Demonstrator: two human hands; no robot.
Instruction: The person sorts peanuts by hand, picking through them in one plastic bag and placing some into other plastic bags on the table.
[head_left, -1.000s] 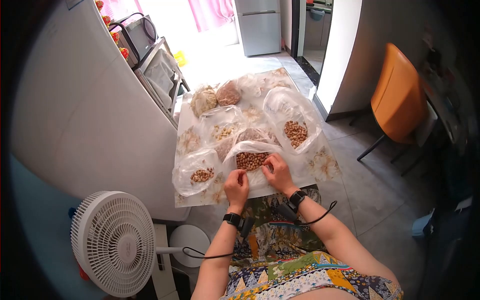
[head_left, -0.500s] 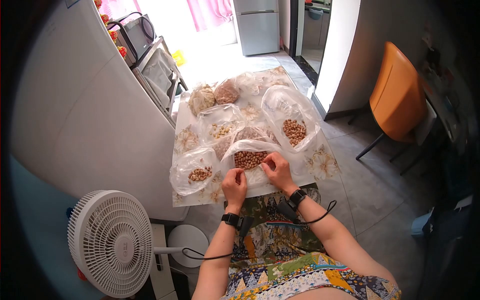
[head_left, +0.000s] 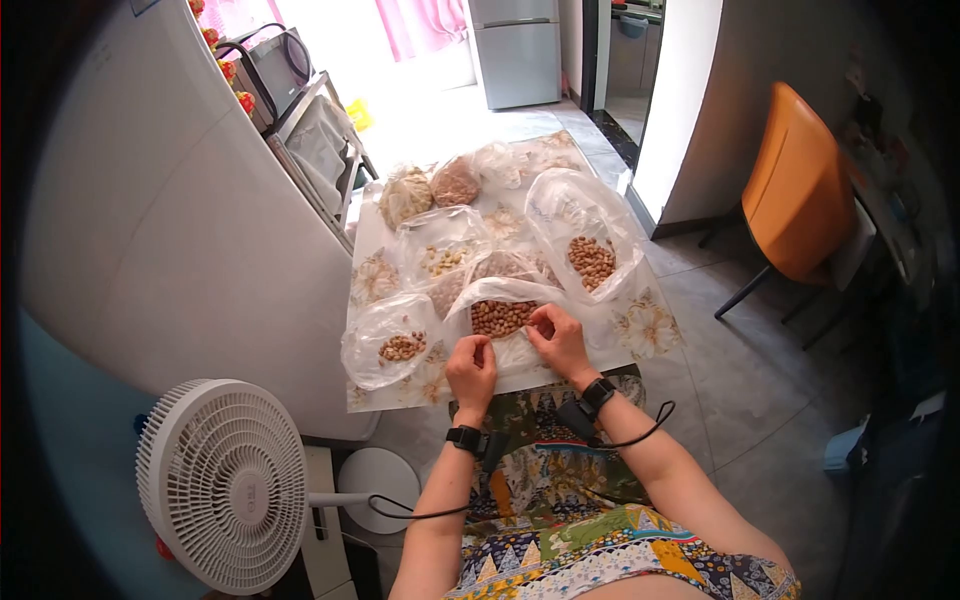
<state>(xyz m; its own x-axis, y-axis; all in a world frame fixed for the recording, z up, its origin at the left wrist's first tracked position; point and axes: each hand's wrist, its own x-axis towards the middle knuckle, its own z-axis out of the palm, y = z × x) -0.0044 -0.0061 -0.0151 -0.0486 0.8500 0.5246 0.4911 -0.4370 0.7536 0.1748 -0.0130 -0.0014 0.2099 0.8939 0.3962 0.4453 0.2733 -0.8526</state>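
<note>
Reddish-brown peanuts (head_left: pixel 502 319) fill the middle of an open clear plastic bag (head_left: pixel 515 289) at the table's near side. At this bag's front left edge, my left hand (head_left: pixel 471 372) is closed with its fingers curled in; what it holds is hidden. My right hand (head_left: pixel 558 340) pinches at the bag's right front, its fingertips beside the peanuts; anything between them is too small to make out. To the left lies another open bag (head_left: pixel 365 325) with a small heap of peanuts (head_left: pixel 402 347). A bag on the right (head_left: pixel 560 200) holds more brown peanuts (head_left: pixel 591 262).
Farther back on the flowered table cover (head_left: pixel 645 325) are a bag with pale kernels (head_left: pixel 443 261) and two full bags, one yellowish (head_left: pixel 406 198), one reddish (head_left: pixel 455 182). A white fan (head_left: pixel 225 485) stands at left, an orange chair (head_left: pixel 795 190) at right.
The view has shifted very slightly. Both hands stay at the front of the middle bag, with the fingers only slightly changed and the bags in the same places.
</note>
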